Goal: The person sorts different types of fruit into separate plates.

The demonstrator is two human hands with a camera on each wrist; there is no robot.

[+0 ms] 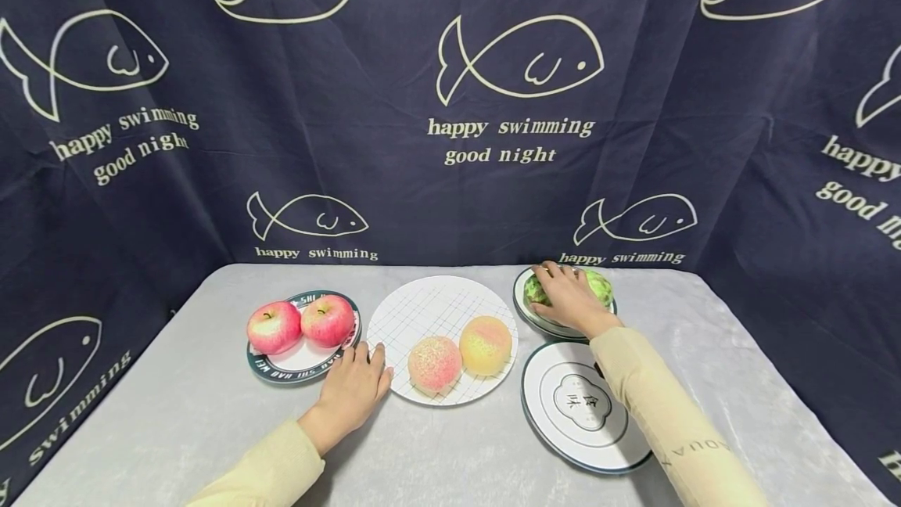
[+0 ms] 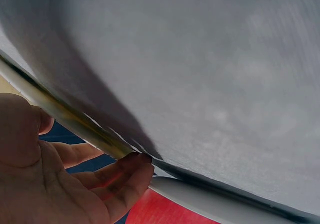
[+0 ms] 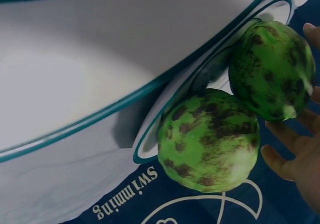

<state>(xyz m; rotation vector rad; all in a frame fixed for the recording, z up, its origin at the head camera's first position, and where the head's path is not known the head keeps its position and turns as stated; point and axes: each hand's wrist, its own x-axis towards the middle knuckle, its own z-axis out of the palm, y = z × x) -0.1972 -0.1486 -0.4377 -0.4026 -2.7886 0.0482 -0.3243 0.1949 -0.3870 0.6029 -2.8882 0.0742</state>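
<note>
Over the small plate [image 1: 524,311] at the back right, my right hand [image 1: 568,297] lies with spread fingers against one of two round green fruits with brown patches. In the right wrist view its fingers [image 3: 280,134] are beside the nearer green fruit [image 3: 272,71]; the other green fruit [image 3: 210,141] sits alongside, clear of the hand. My left hand [image 1: 352,386] rests loosely between the oval plate [image 1: 274,372] of two red apples [image 1: 328,321] and the round checked plate [image 1: 415,300]. In the left wrist view its fingertips [image 2: 142,166] are near the plate rims, holding nothing.
On the checked plate lie a pink-yellow peach [image 1: 435,364] and a yellower peach [image 1: 486,345]. A white plate with dark rim [image 1: 584,405] stands in front of the green fruits, under the right forearm. A dark blue fish-print curtain [image 1: 521,202] hangs behind the grey tablecloth [image 1: 422,460].
</note>
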